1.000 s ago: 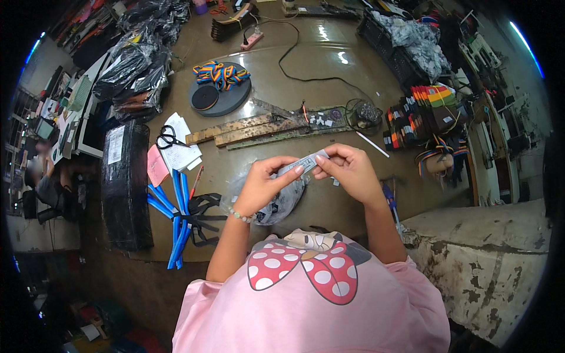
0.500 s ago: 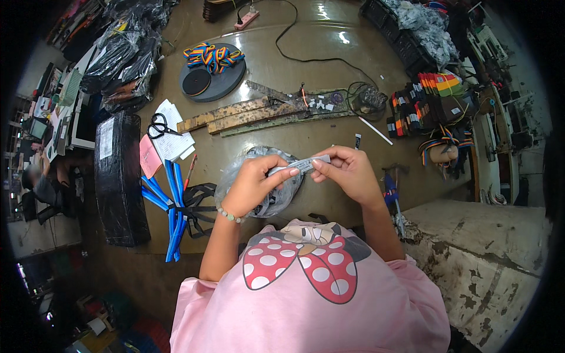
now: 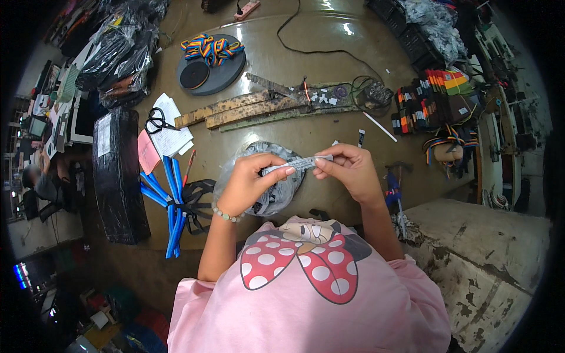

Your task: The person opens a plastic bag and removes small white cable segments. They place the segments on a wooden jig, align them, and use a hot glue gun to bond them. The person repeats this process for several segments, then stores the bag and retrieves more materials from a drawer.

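Stretched between my two hands is a narrow whitish label strip (image 3: 301, 163) with small dark print. My left hand (image 3: 254, 179) pinches its left end between thumb and fingers. The right end is in the pinch of my right hand (image 3: 349, 169). Below the strip, partly hidden by my left hand, lies a clear plastic bag (image 3: 273, 197) with dark and pale pieces inside. A small black-and-white tag (image 3: 361, 138) rests on the table just beyond my right hand.
Wooden and metal bars (image 3: 253, 112) lie across the table. Scissors (image 3: 159, 121) sit on papers at left, near blue strips (image 3: 174, 206) and a black-wrapped package (image 3: 122, 176). A grey disc (image 3: 229, 73) carries striped webbing. Bundled labels (image 3: 432, 103) and a hammer (image 3: 398, 188) are at right.
The strip has turned slightly flatter between my hands, and its printed face shows more. Both hands keep their pinch. The whole view has shifted a little.
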Available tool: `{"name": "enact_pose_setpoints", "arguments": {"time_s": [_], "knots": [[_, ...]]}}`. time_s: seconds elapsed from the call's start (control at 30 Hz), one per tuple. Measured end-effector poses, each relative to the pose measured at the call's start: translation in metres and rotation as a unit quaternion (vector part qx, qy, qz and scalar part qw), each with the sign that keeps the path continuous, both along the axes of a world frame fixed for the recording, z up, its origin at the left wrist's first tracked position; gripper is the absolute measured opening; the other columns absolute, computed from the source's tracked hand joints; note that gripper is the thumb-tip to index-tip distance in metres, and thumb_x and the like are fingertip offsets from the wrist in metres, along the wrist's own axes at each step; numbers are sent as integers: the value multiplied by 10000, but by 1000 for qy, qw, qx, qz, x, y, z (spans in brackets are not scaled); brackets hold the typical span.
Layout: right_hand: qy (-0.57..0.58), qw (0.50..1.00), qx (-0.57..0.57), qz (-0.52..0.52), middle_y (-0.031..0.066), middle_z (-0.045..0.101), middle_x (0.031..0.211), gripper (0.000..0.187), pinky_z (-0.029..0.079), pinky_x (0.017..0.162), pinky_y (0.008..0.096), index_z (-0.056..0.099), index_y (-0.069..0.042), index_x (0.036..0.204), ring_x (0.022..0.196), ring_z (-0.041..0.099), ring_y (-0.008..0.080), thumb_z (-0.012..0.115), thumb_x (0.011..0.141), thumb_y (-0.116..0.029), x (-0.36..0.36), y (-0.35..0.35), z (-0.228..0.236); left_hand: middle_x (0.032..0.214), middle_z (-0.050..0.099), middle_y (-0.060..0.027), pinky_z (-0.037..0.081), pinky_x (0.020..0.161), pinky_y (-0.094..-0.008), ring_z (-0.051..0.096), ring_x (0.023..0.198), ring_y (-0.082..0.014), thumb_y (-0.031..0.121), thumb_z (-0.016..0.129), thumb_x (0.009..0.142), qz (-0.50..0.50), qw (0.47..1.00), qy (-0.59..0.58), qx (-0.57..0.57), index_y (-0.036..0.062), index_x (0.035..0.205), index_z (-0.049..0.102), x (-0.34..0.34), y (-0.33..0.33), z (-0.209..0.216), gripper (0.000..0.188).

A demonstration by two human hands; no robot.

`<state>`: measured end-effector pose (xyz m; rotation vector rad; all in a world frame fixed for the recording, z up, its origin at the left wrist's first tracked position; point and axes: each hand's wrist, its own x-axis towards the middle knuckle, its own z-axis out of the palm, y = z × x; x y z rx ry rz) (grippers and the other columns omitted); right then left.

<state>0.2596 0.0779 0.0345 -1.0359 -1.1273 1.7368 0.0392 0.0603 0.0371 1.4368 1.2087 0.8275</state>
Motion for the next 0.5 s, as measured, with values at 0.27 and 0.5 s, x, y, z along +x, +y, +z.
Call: {"name": "enact_pose_setpoints", "arguments": {"time_s": [0.27,0.5], "knots": [[35,999,-31,-18,129,646,841,148,552,638,241,611,63,957,725,643,146,629,834,-18,-1,13,-21,785,666,-58,435,609,-246,557,650,-111,219,689,802,2,998,43,40,15,902,680,26,27,-9,228],[49,993,-99,-38,105,642,883,174,537,657,234,604,62,976,744,628,125,624,853,-60,4,40,-54,785,678,-82,447,638,-242,568,691,-93,210,673,817,2,1000,24,-8,4,919,681,34,62,-42,230]]}}
